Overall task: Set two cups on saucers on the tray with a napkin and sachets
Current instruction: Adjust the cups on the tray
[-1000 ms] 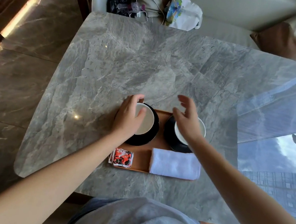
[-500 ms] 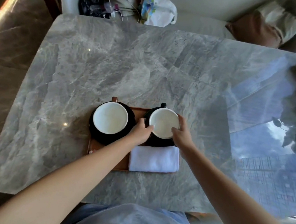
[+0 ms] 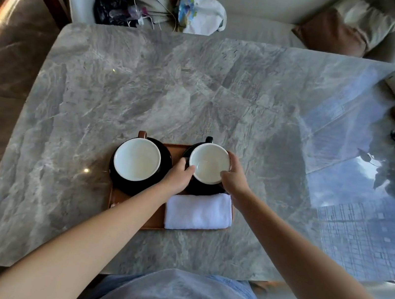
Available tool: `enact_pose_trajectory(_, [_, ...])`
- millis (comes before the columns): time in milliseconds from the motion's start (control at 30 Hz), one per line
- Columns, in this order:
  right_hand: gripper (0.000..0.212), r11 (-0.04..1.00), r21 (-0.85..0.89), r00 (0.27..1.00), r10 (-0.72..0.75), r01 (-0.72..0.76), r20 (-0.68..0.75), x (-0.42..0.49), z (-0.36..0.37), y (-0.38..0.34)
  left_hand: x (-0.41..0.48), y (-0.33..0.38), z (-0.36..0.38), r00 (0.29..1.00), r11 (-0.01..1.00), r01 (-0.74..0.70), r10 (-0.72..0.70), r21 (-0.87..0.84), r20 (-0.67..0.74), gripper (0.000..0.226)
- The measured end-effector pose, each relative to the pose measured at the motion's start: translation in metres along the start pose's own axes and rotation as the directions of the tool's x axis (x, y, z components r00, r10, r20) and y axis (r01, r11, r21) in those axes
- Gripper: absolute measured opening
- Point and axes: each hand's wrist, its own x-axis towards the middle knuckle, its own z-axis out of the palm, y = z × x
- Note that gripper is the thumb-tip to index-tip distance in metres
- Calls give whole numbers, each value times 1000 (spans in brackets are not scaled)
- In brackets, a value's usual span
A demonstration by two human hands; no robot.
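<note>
1. Marble table point(image 3: 200, 93) fills the view, with a sofa point(image 3: 262, 30) beyond it; a tray point(image 3: 155, 220) lies near the front edge.
2. Left cup point(image 3: 137, 159) sits on its saucer point(image 3: 121, 183). A napkin point(image 3: 198, 211) lies at the tray's front right. The sachets cannot be seen; the left forearm covers the front left.
3. Left hand point(image 3: 177, 177) and right hand point(image 3: 234, 181) both clasp the right cup point(image 3: 209, 163), which stands on the second saucer point(image 3: 204, 189).
4. The step looks like centring this cup. Next: a small nudge, then letting go without shifting the saucer.

On the brown tray point(image 3: 177, 149), left cup point(image 3: 137, 159) and right cup point(image 3: 209, 163) are white inside, saucers point(image 3: 165, 159) black, napkin point(image 3: 198, 212) white. Beneath the tray, the table point(image 3: 201, 85) is veined grey.
</note>
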Motion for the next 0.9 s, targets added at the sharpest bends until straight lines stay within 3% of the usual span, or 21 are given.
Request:
enact_pose_trajectory(433, [69,997,-46,995,-52,56,83,5,-9,0,-3,-1,-1,1000,999,16,-16,-45,17,39])
enact_pose_trajectory(533, [55,995,-36,990,-89,93,108,2,-11,1,-3,-3,-1,1000,997,23,-21,-70,20,42])
enact_pose_trajectory(600, [39,991,-38,991,-125,127,41,1,-12,1,-3,-4,-1,1000,996,27,-27,-87,-2,42])
enact_pose_trajectory(700, [37,991,-102,989,-96,85,-110,3,-17,7,-1,-5,-4,996,992,-11,0,-123,-89,40])
enact_pose_trajectory(900, [26,999,-44,994,-6,1,-105,1,-18,13,1,-7,-5,990,983,-36,11,-179,-141,38])
